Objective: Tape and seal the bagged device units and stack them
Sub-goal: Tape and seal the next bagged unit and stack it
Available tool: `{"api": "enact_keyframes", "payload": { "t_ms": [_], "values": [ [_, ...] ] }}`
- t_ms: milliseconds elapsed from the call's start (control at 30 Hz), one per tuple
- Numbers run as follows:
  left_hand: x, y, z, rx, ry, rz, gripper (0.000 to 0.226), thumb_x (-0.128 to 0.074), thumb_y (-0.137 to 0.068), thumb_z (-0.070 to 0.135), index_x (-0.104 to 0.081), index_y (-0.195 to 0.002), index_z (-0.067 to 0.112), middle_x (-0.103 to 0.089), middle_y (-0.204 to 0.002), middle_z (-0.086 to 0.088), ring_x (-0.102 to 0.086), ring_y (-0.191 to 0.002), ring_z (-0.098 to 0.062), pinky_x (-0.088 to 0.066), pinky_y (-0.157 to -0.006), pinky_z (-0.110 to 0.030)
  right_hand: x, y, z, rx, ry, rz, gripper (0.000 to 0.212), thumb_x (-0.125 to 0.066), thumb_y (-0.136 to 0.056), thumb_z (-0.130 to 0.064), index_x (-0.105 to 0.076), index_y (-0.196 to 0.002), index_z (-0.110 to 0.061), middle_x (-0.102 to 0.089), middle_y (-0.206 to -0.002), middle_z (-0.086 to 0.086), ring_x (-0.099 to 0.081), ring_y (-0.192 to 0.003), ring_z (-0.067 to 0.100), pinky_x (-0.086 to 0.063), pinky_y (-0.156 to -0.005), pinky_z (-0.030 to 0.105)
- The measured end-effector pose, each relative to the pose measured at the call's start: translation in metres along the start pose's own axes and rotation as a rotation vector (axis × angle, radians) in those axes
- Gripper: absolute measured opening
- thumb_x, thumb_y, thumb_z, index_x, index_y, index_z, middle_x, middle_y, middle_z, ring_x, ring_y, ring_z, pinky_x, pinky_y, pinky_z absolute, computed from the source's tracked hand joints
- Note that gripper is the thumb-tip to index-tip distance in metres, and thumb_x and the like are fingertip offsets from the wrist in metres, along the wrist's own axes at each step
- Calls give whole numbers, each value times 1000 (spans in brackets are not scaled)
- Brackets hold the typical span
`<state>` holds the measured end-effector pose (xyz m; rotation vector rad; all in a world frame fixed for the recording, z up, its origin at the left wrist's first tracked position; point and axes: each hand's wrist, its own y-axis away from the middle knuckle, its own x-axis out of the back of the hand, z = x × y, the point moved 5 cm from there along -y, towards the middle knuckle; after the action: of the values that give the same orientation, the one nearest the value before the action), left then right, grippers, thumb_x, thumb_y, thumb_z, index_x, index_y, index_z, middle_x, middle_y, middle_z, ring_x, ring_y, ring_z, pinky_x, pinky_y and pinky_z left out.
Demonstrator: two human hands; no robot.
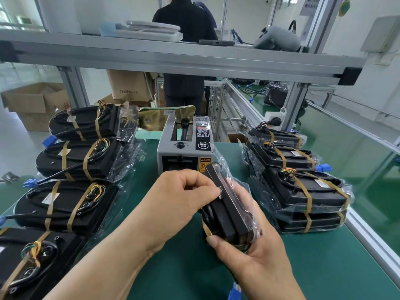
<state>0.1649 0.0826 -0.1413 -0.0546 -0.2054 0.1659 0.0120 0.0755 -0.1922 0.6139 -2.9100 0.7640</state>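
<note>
Your right grip (pixel 249 256) cradles the bagged unit (pixel 229 213) on edge over the worktop (pixel 173 267), left grip (pixel 190 189) pinching its top edge (just before the tape dispenser (pixel 184 148)); press the fold flat, film taut.

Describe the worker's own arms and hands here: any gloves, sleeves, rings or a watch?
Two bare hands, no gloves. The left hand and right hand show no rings, and no watch or strap shows on either wrist. Both forearms are uncovered as far as the frame reaches; no sleeve is in view. The right thumbnail is short and unpainted.
</note>
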Motion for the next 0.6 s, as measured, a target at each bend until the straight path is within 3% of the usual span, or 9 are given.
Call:
{"api": "enact_keyframes", "payload": {
  "t_ms": [167, 333, 467, 600],
  "values": [
    [0, -1, -1, -14, -29, 13, 12, -74, -71, 37, -74, -75, 26, -65, -69, 6, -56, -66, -5, -49, -70, -23, 0, 0, 3, -9, 13, -4, 89, -78, -70, -6, -46, -139, -52, -62, -135, -19, -60, -124, 7, -47, -98, 16],
    [2, 0, 0, -31, -62, 33, 9, -78, -77, 33, -74, -73, 26, -62, -64, 10, -54, -62, -4, -46, -62, -16, -1, 0, 0, -3, 25, -6, 87, -78, -69, -4, -49, -141, -45, -63, -133, -20, -61, -121, 4, -47, -94, 11],
    [2, 0, 1, -36, -42, 51, 13, -76, -70, 38, -74, -72, 25, -65, -65, 5, -56, -63, -7, -50, -68, -26, -1, 0, -2, 2, 34, 0, 87, -77, -68, -3, -47, -142, -37, -62, -131, -26, -60, -120, -3, -45, -91, 7],
    [2, 0, 1, -44, -76, 78, 11, -79, -79, 25, -73, -69, 25, -58, -57, 13, -50, -54, 0, -41, -54, -11, -2, -1, -3, 10, 38, 0, 89, -77, -68, -4, -47, -139, -49, -62, -132, -25, -60, -121, -1, -45, -93, 8]
  ]
}}
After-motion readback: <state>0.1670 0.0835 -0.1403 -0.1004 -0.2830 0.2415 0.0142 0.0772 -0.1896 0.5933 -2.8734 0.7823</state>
